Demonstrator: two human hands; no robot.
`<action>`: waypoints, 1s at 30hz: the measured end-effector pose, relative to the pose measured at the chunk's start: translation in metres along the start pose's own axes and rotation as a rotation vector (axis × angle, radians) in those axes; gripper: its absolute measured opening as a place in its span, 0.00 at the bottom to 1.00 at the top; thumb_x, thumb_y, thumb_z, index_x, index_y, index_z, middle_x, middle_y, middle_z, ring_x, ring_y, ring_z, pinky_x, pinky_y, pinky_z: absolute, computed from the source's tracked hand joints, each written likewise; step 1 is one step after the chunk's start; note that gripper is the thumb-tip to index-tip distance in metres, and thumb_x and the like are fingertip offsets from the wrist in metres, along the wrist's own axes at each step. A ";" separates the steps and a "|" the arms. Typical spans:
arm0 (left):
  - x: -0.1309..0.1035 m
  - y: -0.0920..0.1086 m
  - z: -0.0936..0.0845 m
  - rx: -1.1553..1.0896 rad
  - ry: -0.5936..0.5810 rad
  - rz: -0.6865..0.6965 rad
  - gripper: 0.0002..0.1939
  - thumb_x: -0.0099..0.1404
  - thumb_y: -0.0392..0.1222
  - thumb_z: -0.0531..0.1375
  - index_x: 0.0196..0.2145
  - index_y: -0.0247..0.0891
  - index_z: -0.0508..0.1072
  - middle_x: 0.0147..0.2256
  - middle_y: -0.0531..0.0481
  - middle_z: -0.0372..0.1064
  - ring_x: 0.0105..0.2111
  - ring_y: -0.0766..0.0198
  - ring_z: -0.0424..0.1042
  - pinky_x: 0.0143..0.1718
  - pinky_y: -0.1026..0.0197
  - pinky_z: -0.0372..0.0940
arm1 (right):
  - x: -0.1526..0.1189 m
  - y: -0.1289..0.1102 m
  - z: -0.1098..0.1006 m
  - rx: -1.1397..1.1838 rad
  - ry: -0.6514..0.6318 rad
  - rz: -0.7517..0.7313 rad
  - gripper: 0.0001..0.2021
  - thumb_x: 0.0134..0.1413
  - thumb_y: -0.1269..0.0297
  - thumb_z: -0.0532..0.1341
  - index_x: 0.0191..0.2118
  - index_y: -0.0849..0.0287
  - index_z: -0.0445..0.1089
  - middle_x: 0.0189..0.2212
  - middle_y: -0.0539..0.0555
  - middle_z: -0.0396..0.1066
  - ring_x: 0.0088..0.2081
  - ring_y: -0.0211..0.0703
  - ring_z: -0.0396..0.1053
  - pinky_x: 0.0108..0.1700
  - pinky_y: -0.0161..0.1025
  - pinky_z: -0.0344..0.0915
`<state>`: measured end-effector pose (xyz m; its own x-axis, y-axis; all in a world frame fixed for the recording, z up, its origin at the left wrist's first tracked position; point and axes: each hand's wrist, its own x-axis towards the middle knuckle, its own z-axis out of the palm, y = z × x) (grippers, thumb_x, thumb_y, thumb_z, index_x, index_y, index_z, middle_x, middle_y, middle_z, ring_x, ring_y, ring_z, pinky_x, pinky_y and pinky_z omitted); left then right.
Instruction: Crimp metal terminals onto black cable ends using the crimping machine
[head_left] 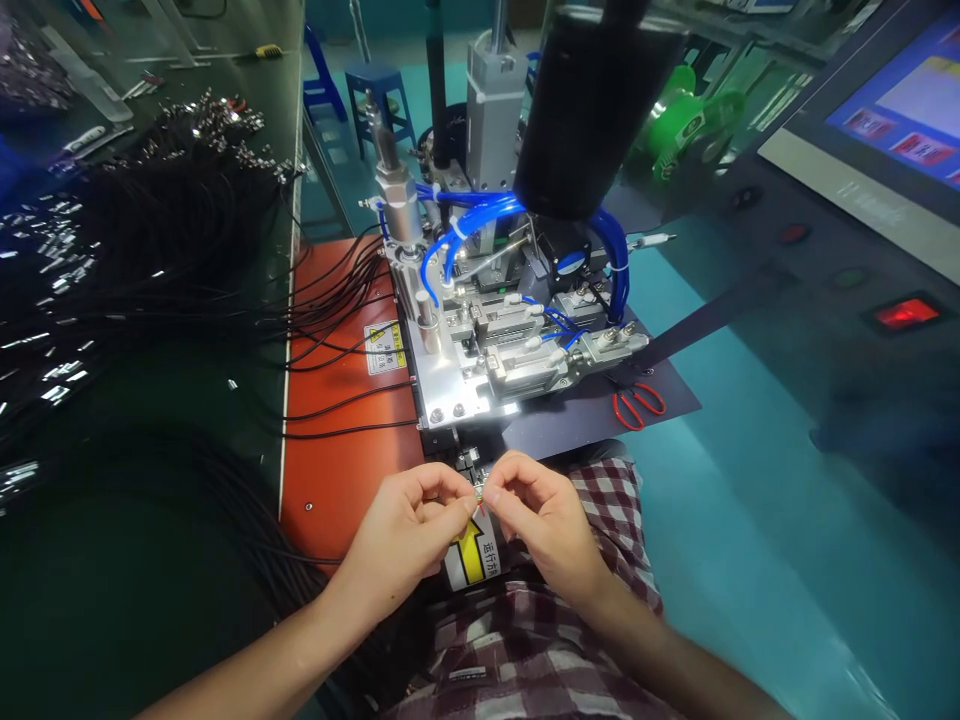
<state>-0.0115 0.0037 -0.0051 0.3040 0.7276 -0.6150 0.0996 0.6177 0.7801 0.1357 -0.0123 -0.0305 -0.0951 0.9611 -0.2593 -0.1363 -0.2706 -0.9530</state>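
My left hand (416, 520) and my right hand (546, 520) meet in front of the machine, thumb and forefinger of each pinched together. Between the fingertips is a tiny cable end with thin coloured wires (481, 508); red shows clearly, and most of it is hidden by the fingers. Just beyond the hands is a small dark metal fixture (466, 458) at the front of the machine (487, 350). Under them lies a white label with a yellow arrow (471, 555). Which hand bears the cable end more firmly is hard to see.
Black cables (352, 280) run from the machine over the orange board (330, 480) to a heap of cables (180, 200) on the dark left table. Red-handled scissors (639, 405) lie right of the machine. A black cylinder (585, 120) hangs above; a control panel (847, 220) stands at right.
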 end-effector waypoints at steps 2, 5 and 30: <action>0.001 0.001 -0.001 0.056 0.002 0.027 0.10 0.58 0.45 0.59 0.29 0.35 0.68 0.18 0.59 0.58 0.13 0.76 0.48 0.13 0.71 0.43 | 0.000 0.002 0.001 0.044 0.004 0.013 0.09 0.51 0.64 0.60 0.24 0.59 0.63 0.20 0.45 0.57 0.19 0.31 0.53 0.21 0.31 0.51; 0.004 0.000 -0.006 0.247 0.057 0.169 0.08 0.58 0.43 0.59 0.31 0.35 0.70 0.22 0.55 0.61 0.18 0.72 0.56 0.18 0.69 0.51 | 0.005 0.007 -0.001 0.071 0.042 0.030 0.09 0.51 0.63 0.60 0.24 0.59 0.62 0.17 0.43 0.55 0.17 0.31 0.51 0.20 0.31 0.49; 0.020 -0.016 -0.029 1.177 0.185 0.707 0.19 0.65 0.32 0.46 0.49 0.40 0.70 0.34 0.44 0.63 0.34 0.58 0.69 0.32 0.58 0.68 | 0.040 0.032 -0.008 0.126 0.067 0.146 0.08 0.49 0.63 0.61 0.25 0.60 0.64 0.12 0.42 0.57 0.16 0.30 0.52 0.21 0.30 0.49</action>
<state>-0.0345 0.0171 -0.0327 0.5048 0.8631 0.0138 0.7394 -0.4405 0.5092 0.1354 0.0185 -0.0725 -0.0574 0.9115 -0.4072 -0.2489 -0.4081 -0.8784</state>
